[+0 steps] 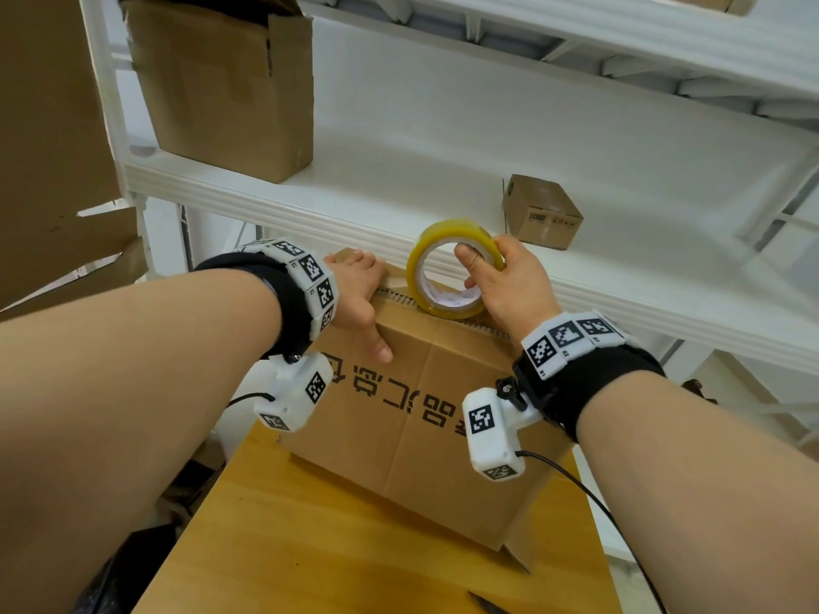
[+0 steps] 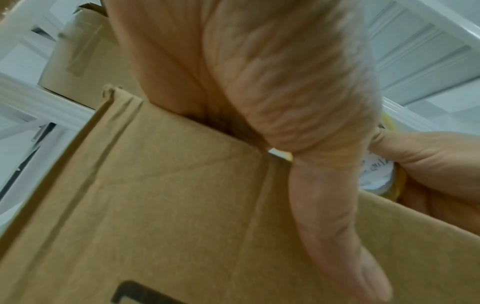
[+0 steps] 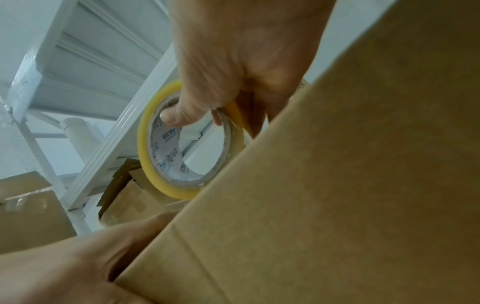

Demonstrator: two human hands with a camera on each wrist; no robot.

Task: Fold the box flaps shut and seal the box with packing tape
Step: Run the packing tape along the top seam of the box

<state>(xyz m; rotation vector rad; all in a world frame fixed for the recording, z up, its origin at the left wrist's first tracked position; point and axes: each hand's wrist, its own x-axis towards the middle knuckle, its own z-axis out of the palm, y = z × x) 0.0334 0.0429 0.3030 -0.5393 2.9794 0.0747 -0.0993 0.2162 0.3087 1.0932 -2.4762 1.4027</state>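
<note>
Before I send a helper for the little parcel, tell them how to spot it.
Find the white shelf behind the box being taped. On its right side, just beyond the tape roll, sits the little parcel. It is closed, barcoded, and much smaller than the open box at the left.

**Shelf crowds the box's far side**

The white shelf edge (image 1: 310, 210) runs just beyond the box (image 1: 421, 414), above its top. On that shelf, 2 cartons stand: a large carton (image 1: 230, 95) left, a small carton (image 1: 543, 212) right, with bare shelf between them.
</note>
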